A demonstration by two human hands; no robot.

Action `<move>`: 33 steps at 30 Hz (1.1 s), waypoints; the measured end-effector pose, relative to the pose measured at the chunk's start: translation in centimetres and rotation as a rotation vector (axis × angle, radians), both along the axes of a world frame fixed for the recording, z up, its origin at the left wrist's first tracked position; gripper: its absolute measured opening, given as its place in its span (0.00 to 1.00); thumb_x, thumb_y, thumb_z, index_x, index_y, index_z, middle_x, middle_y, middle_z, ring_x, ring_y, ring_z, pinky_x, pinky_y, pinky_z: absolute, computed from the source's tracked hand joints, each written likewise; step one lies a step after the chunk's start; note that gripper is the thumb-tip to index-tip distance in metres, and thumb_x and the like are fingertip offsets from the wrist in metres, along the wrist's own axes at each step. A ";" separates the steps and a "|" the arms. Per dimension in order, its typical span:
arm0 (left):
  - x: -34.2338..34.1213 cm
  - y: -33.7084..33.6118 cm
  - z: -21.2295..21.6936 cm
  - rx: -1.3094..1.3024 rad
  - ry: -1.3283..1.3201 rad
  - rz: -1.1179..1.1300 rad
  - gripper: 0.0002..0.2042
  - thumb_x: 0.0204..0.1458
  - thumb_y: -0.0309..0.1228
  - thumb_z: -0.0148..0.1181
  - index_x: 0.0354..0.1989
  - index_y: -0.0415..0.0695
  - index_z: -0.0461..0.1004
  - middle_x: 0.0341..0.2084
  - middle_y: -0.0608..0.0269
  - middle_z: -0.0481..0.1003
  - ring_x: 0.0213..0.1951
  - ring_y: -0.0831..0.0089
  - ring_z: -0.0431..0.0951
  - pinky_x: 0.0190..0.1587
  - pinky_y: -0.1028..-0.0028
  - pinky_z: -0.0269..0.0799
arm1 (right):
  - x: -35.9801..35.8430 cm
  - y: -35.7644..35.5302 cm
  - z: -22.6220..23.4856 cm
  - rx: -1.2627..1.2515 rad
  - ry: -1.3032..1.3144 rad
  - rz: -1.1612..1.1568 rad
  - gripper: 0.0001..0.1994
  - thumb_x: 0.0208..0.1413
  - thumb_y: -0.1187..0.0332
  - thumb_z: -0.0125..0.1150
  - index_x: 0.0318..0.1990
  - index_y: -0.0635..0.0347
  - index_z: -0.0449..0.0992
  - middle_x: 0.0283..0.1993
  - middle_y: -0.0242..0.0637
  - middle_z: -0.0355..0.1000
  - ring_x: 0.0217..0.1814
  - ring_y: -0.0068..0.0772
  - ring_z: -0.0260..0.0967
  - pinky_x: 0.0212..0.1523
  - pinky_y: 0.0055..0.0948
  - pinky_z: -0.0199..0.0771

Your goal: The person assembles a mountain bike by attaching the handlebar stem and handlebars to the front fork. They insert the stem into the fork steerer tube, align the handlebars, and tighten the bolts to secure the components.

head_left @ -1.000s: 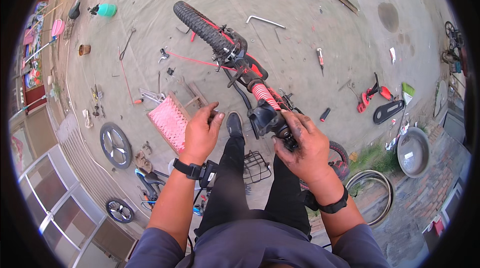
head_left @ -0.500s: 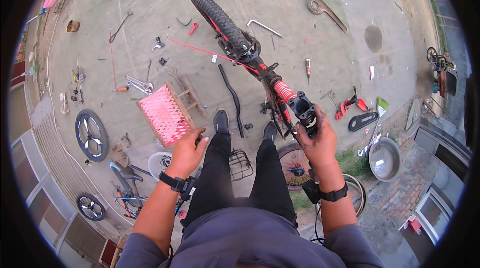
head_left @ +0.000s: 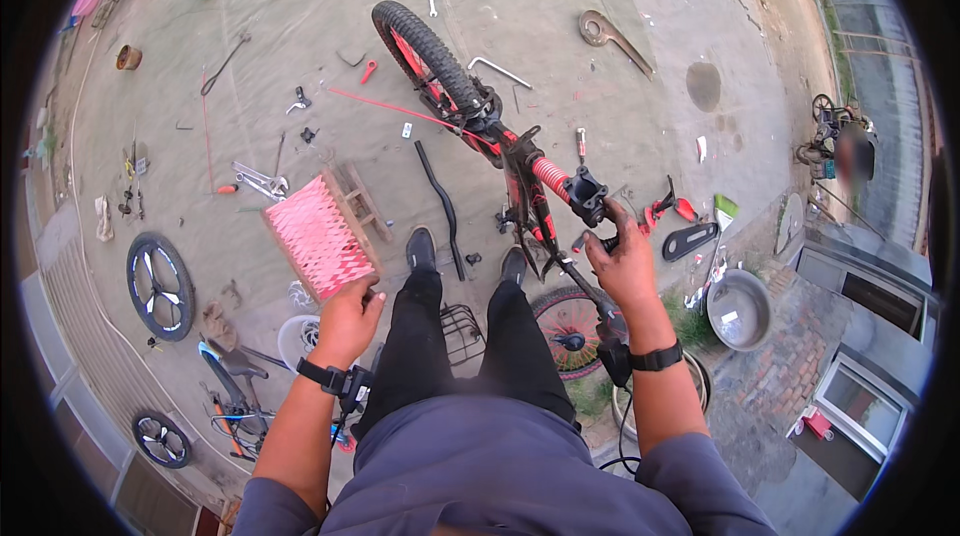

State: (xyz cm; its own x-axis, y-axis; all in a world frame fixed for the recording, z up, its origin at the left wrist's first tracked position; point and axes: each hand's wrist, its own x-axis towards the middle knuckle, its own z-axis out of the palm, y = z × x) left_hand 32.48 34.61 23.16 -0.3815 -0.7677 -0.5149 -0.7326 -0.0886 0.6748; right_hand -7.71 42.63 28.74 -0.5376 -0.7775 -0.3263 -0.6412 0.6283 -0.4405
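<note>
A red-and-black bicycle (head_left: 520, 161) leans away from me, its knobby tyre (head_left: 425, 56) at the far end. At its near end is a black clamp-like stem (head_left: 587, 194), with no handlebar in it. My right hand (head_left: 625, 264), its fingers dirty, closes round the near side of this stem; the palm side is partly hidden. My left hand (head_left: 350, 324) holds nothing, thumb apart from the loosely bent fingers. In the picture it overlaps the near edge of a stool with a pink woven seat (head_left: 318, 236).
A black handlebar (head_left: 440, 206) lies left of the bicycle. Wrenches (head_left: 262, 181), a hex key (head_left: 500, 70) and small parts are scattered about. A spoked wheel (head_left: 568, 333) and wire basket (head_left: 463, 334) lie near my legs; a metal basin (head_left: 739, 310) is at the right.
The whole view has shifted, so ground items appear further left. My left hand has drawn slightly down and left. My right hand has shifted its fingers slightly at the stem.
</note>
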 end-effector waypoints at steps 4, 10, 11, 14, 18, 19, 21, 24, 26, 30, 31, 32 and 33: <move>-1.5 -0.2 -0.1 0.000 -0.021 -0.077 0.17 0.59 0.34 0.64 0.52 0.37 0.78 0.36 0.49 0.81 0.38 0.53 0.82 0.41 0.60 0.77 | 0.0 -0.3 -0.4 -0.034 0.094 0.043 0.31 0.53 0.60 0.68 0.65 0.58 0.71 0.57 0.50 0.77 0.61 0.52 0.74 0.59 0.41 0.75; -14.2 -5.7 -0.1 -0.316 0.096 -0.243 0.27 0.61 0.41 0.62 0.66 0.42 0.67 0.40 0.46 0.77 0.39 0.46 0.81 0.41 0.52 0.77 | -0.3 -0.6 -2.3 -0.192 0.143 0.093 0.29 0.52 0.62 0.73 0.60 0.66 0.73 0.50 0.53 0.79 0.50 0.54 0.80 0.49 0.39 0.80; -16.4 -6.7 -0.6 -0.388 0.113 -0.263 0.29 0.61 0.41 0.61 0.68 0.43 0.65 0.41 0.45 0.77 0.39 0.44 0.80 0.41 0.51 0.77 | -0.1 -0.8 -1.8 -0.180 0.147 0.093 0.29 0.53 0.62 0.73 0.60 0.66 0.74 0.50 0.52 0.79 0.50 0.54 0.80 0.49 0.39 0.80; -22.2 -9.6 -1.6 -0.391 0.071 -0.325 0.28 0.63 0.38 0.60 0.70 0.44 0.62 0.43 0.44 0.77 0.41 0.43 0.80 0.42 0.51 0.77 | 0.2 -0.8 -1.9 -0.151 0.164 0.101 0.29 0.53 0.62 0.72 0.62 0.59 0.73 0.50 0.47 0.79 0.46 0.51 0.80 0.45 0.40 0.81; -25.6 -10.7 -5.5 -0.404 0.137 -0.359 0.24 0.63 0.35 0.57 0.67 0.42 0.65 0.38 0.43 0.79 0.39 0.43 0.81 0.41 0.49 0.76 | 0.3 -1.0 -1.5 -0.130 0.133 0.095 0.27 0.52 0.62 0.73 0.59 0.62 0.75 0.48 0.45 0.79 0.46 0.50 0.80 0.45 0.39 0.80; -25.9 -10.8 -6.2 -0.374 0.141 -0.364 0.23 0.63 0.34 0.57 0.66 0.42 0.66 0.37 0.42 0.80 0.39 0.43 0.81 0.40 0.49 0.76 | 0.3 -0.9 -1.6 -0.143 0.123 0.104 0.27 0.53 0.63 0.72 0.60 0.58 0.75 0.48 0.44 0.79 0.45 0.50 0.80 0.43 0.39 0.80; -26.8 -10.9 -6.6 -0.330 0.149 -0.348 0.20 0.63 0.32 0.56 0.63 0.42 0.69 0.35 0.41 0.80 0.39 0.43 0.81 0.40 0.49 0.76 | 0.1 -0.7 -1.6 -0.165 0.109 0.118 0.27 0.53 0.63 0.70 0.62 0.50 0.73 0.48 0.42 0.78 0.41 0.49 0.80 0.39 0.40 0.80; -27.3 -11.1 -6.6 -0.315 0.155 -0.306 0.17 0.62 0.29 0.56 0.59 0.41 0.72 0.32 0.40 0.81 0.38 0.42 0.81 0.40 0.49 0.76 | -0.2 -1.1 -1.4 -0.199 0.081 0.131 0.26 0.54 0.64 0.69 0.62 0.48 0.73 0.48 0.41 0.78 0.41 0.48 0.80 0.38 0.40 0.80; -27.6 -11.4 -6.5 -0.334 0.171 -0.309 0.16 0.62 0.28 0.56 0.58 0.41 0.73 0.31 0.40 0.81 0.37 0.41 0.81 0.41 0.49 0.76 | -0.3 -1.1 -1.3 -0.204 0.069 0.132 0.26 0.55 0.64 0.69 0.62 0.49 0.72 0.47 0.41 0.78 0.41 0.48 0.80 0.38 0.40 0.80; -27.8 -11.8 -6.3 -0.330 0.172 -0.326 0.15 0.61 0.27 0.57 0.55 0.40 0.75 0.33 0.40 0.81 0.38 0.42 0.81 0.41 0.49 0.76 | -0.7 -1.2 -1.1 -0.194 0.069 0.146 0.26 0.54 0.65 0.69 0.62 0.49 0.73 0.47 0.40 0.78 0.41 0.48 0.79 0.38 0.40 0.80; -27.9 -12.0 -6.4 -0.320 0.171 -0.331 0.15 0.60 0.27 0.57 0.55 0.39 0.76 0.33 0.39 0.81 0.38 0.42 0.82 0.41 0.50 0.76 | -0.7 -1.2 -1.1 -0.188 0.065 0.150 0.26 0.54 0.65 0.69 0.62 0.48 0.73 0.47 0.40 0.78 0.41 0.48 0.79 0.38 0.40 0.80; -28.1 -12.1 -6.2 -0.310 0.169 -0.338 0.15 0.60 0.27 0.57 0.55 0.39 0.76 0.33 0.39 0.81 0.38 0.42 0.82 0.42 0.50 0.76 | -0.7 -1.2 -1.1 -0.183 0.061 0.153 0.26 0.53 0.65 0.69 0.61 0.48 0.73 0.47 0.40 0.78 0.41 0.48 0.79 0.38 0.40 0.80; -28.2 -12.2 -6.0 -0.296 0.162 -0.350 0.16 0.60 0.27 0.57 0.56 0.40 0.76 0.35 0.40 0.81 0.40 0.42 0.81 0.43 0.51 0.76 | -0.8 -1.2 -1.1 -0.177 0.057 0.156 0.26 0.53 0.65 0.69 0.61 0.48 0.73 0.47 0.40 0.78 0.41 0.48 0.79 0.38 0.40 0.80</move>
